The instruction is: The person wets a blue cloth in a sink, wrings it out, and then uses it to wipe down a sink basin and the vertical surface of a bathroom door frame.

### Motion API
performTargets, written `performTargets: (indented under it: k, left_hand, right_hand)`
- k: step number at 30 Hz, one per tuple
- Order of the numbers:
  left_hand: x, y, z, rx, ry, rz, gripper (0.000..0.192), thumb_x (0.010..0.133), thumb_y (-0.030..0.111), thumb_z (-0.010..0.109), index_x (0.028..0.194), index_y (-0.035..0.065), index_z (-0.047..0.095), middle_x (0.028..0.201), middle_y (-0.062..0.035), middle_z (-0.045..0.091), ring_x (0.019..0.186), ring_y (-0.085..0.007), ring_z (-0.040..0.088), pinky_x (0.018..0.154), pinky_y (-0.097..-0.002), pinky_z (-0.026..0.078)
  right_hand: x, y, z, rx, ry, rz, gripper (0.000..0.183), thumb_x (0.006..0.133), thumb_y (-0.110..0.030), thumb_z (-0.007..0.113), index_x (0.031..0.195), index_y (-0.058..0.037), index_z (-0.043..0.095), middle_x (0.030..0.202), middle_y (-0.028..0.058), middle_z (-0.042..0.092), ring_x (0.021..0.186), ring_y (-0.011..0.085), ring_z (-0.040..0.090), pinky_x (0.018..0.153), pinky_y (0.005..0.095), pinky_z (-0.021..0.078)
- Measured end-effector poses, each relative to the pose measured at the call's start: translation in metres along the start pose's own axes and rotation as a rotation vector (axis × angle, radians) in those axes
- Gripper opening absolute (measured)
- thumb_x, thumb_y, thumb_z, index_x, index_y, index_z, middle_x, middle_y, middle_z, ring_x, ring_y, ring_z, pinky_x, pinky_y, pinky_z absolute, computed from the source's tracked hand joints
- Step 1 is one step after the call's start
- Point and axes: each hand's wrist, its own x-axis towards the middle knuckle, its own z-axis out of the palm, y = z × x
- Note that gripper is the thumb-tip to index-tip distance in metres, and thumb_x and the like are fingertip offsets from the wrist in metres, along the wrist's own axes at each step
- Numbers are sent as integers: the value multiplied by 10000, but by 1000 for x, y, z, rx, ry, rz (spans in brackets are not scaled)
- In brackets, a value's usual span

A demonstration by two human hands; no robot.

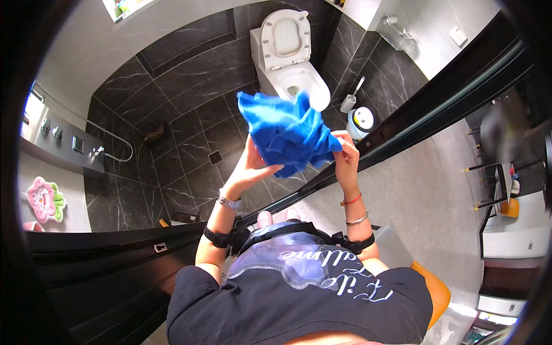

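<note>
A crumpled blue cloth [289, 133] is held up in front of me between both hands, partly blurred at its upper edge. My left hand [254, 164] supports its lower left side, the thumb lying along the bottom edge and the other fingers partly hidden behind the fabric. At the cloth's right corner, my right hand [346, 153] pinches the fabric between thumb and fingers. Beyond the cloth stands a white toilet [317, 82] with its lid and seat raised; the cloth overlaps the front left of the bowl in view.
A toilet brush in a white holder [348, 103] and a small bin with a penguin-like lid [363, 118] stand right of the toilet. A shower panel [64, 138] with a hose is at the left. A dark door frame [414, 108] runs diagonally at the right, a grey-and-orange chair [437, 293] beyond it.
</note>
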Motion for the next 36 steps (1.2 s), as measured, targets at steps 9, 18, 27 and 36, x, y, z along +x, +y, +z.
performTargets:
  k: [9,18,27,36]
  left_hand:
    - [8,-11,12,313,225,-206,884,719,207,759,1315,-43,156,1256,-154,396,1188,-202,395,1027,-327,303]
    - [12,-2,-15,305,18,159,198,649,-152,524,687,8,634,1111,-122,585,971,-179,554,856,-262,414]
    - [5,14,12,36,-29,-61,401,791,181,609,1154,24,542,1153,-123,559,1066,-177,529,903,-305,422]
    - [-8,-12,5,146,-124,-300,304,801,89,564,1101,38,559,1051,-77,605,979,-126,555,892,-273,426]
  right_hand:
    - [-10,5,13,264,-55,466,257,862,-46,552,1101,49,540,1051,57,593,976,113,535,883,242,403]
    - [-20,3,8,167,12,98,236,771,119,432,914,57,610,1062,102,564,1007,184,508,895,262,370]
    - [-29,15,-3,284,-161,417,390,901,-85,490,1273,12,425,1229,114,523,1116,172,495,969,290,367]
    - [-110,51,-38,643,-168,741,417,941,-283,466,1271,-30,431,1238,60,495,1141,154,449,987,307,351]
